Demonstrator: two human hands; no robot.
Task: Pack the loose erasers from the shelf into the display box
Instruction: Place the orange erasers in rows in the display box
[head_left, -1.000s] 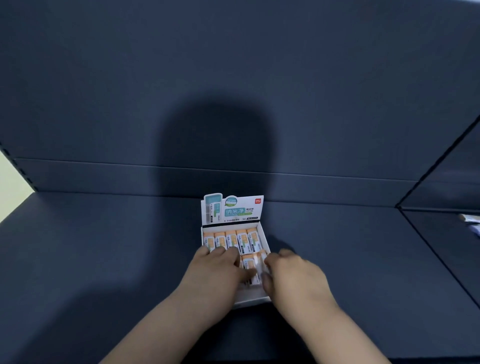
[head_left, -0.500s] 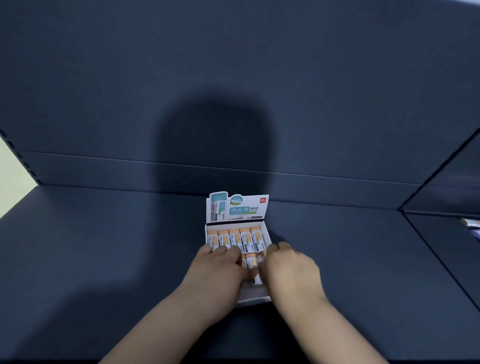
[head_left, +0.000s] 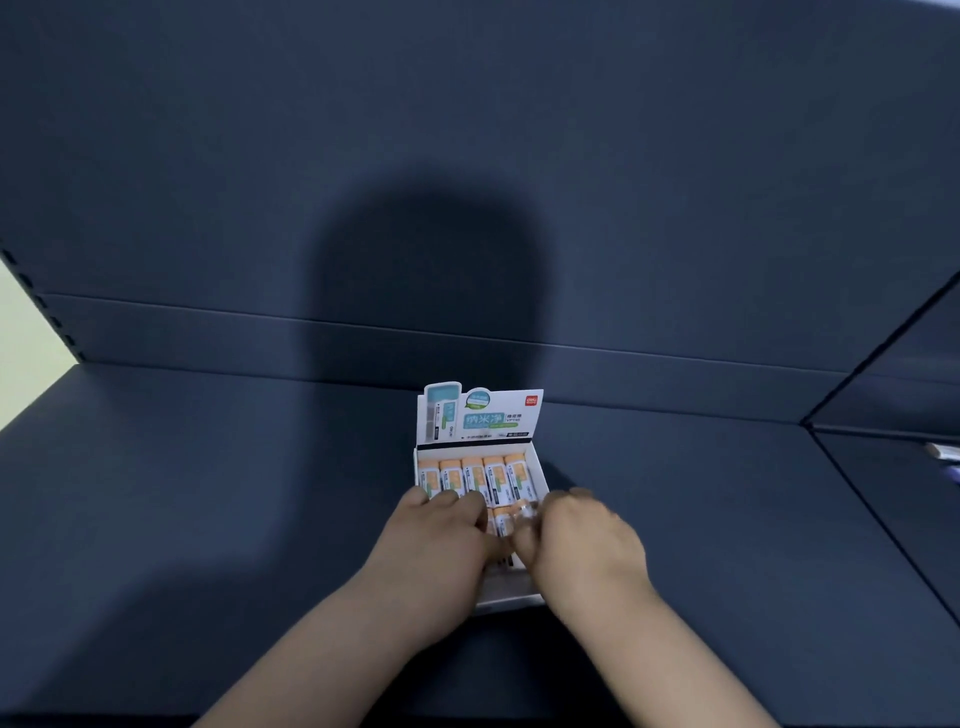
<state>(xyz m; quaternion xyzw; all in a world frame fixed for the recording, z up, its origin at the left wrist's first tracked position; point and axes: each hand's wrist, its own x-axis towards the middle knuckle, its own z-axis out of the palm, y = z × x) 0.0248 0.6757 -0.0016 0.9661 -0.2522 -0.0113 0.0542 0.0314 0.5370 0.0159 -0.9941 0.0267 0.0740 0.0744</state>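
Over the display box (head_left: 511, 597), left hand (head_left: 436, 545) and right hand (head_left: 582, 545) arch, fingers (head_left: 470, 503) curled

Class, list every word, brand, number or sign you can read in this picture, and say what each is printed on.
"纳米净": large characters on the header card of the display box.
"deli": red logo in that card's top right corner.
Smaller print on the card: too blurred to read.
Print on the erasers in the box: too small to read.

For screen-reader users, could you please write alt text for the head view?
Left hand and right hand reach into a display box on a dark shelf, covering its near erasers; five orange-ended erasers fill the far row.
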